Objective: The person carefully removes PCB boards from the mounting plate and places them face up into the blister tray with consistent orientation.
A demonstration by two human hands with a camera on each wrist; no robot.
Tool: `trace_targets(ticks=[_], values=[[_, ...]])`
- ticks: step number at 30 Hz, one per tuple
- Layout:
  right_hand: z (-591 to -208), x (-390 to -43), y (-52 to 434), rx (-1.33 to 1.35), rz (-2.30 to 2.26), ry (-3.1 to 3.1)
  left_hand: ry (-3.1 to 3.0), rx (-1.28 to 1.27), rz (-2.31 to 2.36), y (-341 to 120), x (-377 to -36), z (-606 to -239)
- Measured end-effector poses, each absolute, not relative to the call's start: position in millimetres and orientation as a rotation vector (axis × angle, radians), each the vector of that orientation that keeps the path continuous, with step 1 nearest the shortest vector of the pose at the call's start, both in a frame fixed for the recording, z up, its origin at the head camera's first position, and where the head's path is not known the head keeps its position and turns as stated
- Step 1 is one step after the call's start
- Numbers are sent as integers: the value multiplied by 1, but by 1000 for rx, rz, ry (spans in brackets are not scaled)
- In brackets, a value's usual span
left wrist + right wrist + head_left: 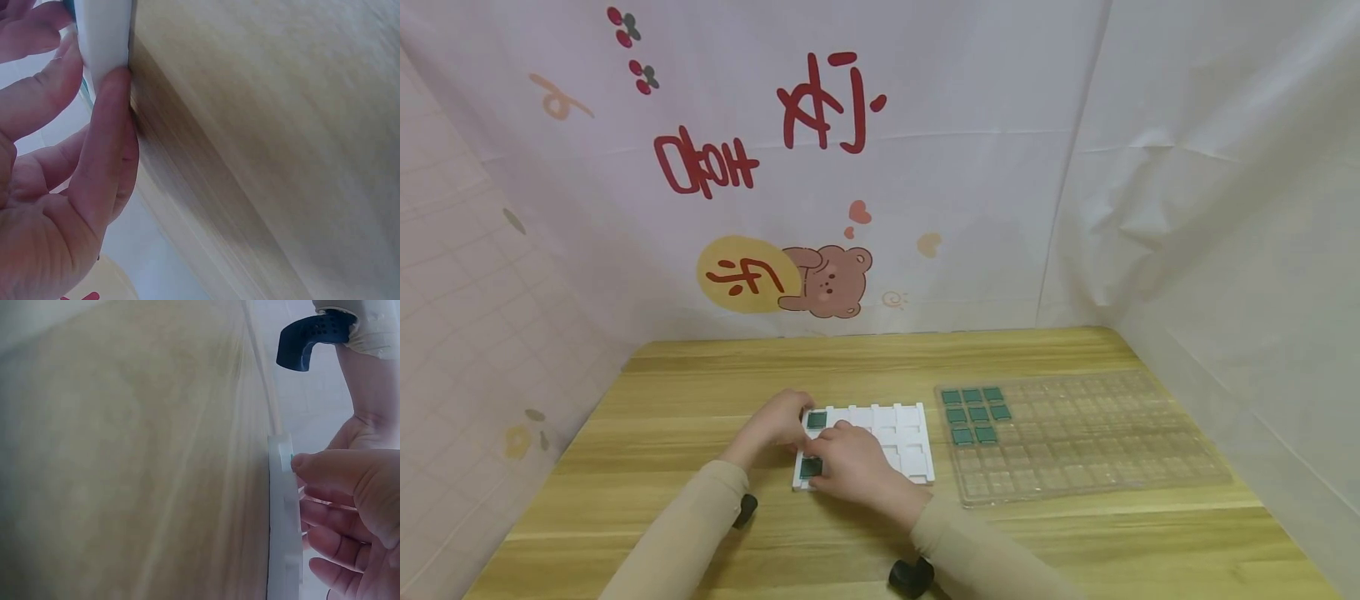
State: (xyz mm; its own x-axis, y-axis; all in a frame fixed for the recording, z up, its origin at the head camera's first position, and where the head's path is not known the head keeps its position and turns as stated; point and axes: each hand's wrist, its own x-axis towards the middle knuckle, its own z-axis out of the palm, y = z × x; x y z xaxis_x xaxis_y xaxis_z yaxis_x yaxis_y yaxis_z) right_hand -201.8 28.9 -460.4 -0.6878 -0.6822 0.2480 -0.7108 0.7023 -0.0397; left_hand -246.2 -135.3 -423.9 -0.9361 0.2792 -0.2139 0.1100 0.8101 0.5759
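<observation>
On the bench (700, 500), both hands meet at the white tray's (910, 442) left end: left hand (775, 425) fingers pinching its edge, right hand (850, 467) fingers curled, pressing a green tile (810, 467) just beneath.

Bare tabletop (700, 392) around white tray (913, 437)

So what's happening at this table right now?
A person works with both hands at a white grid tray on a wooden table. The left hand grips the tray's left edge; the right hand lies over its left part. Two green square tiles sit in its left cells. To the right, a clear plastic tray holds eight more green tiles in its far-left corner.
</observation>
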Motion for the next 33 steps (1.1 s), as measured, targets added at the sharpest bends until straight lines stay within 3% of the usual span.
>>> trace_targets(ticks=[33], values=[[-455, -199, 17, 1091, 54, -2682, 2705, 324, 827, -138, -247, -422]])
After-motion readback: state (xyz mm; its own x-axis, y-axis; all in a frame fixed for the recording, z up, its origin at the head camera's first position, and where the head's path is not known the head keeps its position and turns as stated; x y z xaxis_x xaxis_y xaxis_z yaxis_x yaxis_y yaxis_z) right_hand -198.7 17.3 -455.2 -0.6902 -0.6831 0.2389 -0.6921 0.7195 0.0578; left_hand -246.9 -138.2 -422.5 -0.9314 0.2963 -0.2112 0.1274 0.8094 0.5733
